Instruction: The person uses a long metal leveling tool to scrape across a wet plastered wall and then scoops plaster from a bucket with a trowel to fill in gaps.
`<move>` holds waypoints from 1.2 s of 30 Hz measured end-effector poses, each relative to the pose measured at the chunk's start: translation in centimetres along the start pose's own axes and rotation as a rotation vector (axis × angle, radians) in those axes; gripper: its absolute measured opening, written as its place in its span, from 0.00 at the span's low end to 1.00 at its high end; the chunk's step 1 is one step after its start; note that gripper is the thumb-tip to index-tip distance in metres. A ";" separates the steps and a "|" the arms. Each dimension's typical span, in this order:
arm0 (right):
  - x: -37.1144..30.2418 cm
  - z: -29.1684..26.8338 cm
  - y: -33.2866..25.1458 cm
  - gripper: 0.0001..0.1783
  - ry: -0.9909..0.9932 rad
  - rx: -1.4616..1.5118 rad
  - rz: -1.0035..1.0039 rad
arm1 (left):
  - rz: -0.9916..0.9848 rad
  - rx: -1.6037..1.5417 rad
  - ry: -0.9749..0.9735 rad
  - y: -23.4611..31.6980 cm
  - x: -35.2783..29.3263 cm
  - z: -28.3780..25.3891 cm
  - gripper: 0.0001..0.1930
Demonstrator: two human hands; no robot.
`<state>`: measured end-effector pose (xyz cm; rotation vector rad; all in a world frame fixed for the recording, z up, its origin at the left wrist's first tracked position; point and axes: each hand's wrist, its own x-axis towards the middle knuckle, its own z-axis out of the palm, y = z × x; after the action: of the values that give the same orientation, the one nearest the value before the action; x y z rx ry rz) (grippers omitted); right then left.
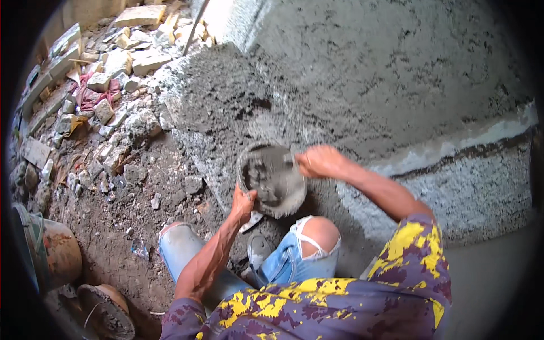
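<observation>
A round, mortar-caked pan (294,205) is tilted in front of me above my knees, with wet grey mortar (263,175) inside. My left hand (243,203) grips its near left rim, thumb over the edge. On the opposite side, my right hand (320,162) is closed at the right rim, around what looks like a trowel handle. A flat grey patch, apparently the trowel blade (281,163), reaches into the mortar; mortar coats it and blurs its outline. Just beyond the pan lies a heap of rough mortar (221,90).
A wall surface with fresh grey plaster (385,68) fills the upper right, with a pale ledge (453,148) below. Broken rubble (116,62) covers the upper left, a red cloth (93,93) among it. Lower left stand a dirty bucket (59,252) and a round mortar-stained container (107,311).
</observation>
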<state>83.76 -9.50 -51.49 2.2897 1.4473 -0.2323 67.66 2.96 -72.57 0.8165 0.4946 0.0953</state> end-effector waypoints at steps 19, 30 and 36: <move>6.7 10.8 2.1 0.08 -0.278 -0.297 -0.045 | 0.116 0.229 0.000 -2.1 1.8 2.2 0.16; -0.6 16.0 2.8 0.22 -0.620 0.643 0.000 | 0.165 0.361 -0.037 -1.3 0.1 4.7 0.20; -2.2 11.1 4.0 0.20 -0.428 0.631 0.021 | 0.203 0.374 -0.043 -0.7 1.1 5.0 0.20</move>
<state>87.26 -17.56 -59.61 2.4861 1.2325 -1.2409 70.80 -0.59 -70.61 1.2326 0.3926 0.1755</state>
